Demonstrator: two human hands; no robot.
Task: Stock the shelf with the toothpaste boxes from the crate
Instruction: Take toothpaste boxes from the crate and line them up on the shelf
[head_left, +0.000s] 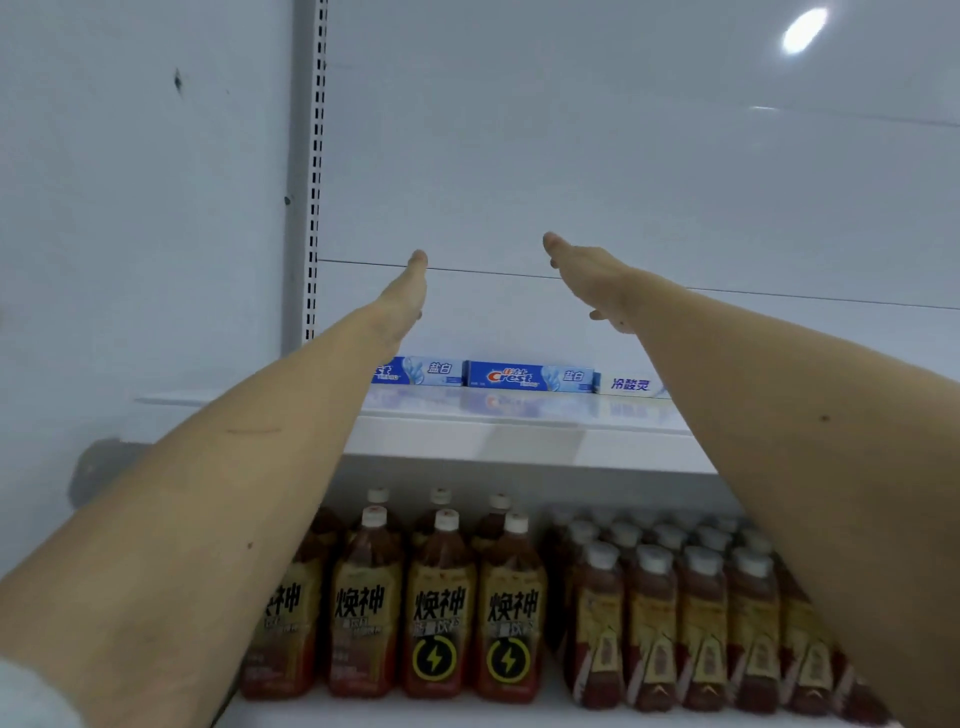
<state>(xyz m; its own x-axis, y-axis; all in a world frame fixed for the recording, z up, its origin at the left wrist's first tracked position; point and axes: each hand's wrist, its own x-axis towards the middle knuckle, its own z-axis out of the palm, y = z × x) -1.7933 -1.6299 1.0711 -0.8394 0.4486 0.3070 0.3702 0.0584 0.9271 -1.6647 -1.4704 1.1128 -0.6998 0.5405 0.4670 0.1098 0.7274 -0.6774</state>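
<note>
On the lower shelf below my arms I see rows of brown drink bottles (441, 608) with white caps and gold labels carrying large black Chinese characters and a yellow lightning-bolt badge; to their right stands a tighter block of smaller bottles (691, 623) with paler caps, their labels too blurred for me to read. A slotted upright rail (315, 171) runs up the left side of the white back panel (571, 130), and my own forearms cross in front of much of the shelving. On the upper shelf (467, 436), pushed to the back, three toothpaste boxes lie flat, end to end: a blue Crest box (421, 371) partly behind my left wrist, a second blue Crest box (530, 376) with the red-and-white logo plain and Chinese characters at its right end, and a white box (631, 385) with blue Chinese lettering, partly hidden by my right arm. My left hand (402, 296) and right hand (592, 275) reach forward above the boxes, fingers straight, holding nothing, well apart from each other.
</note>
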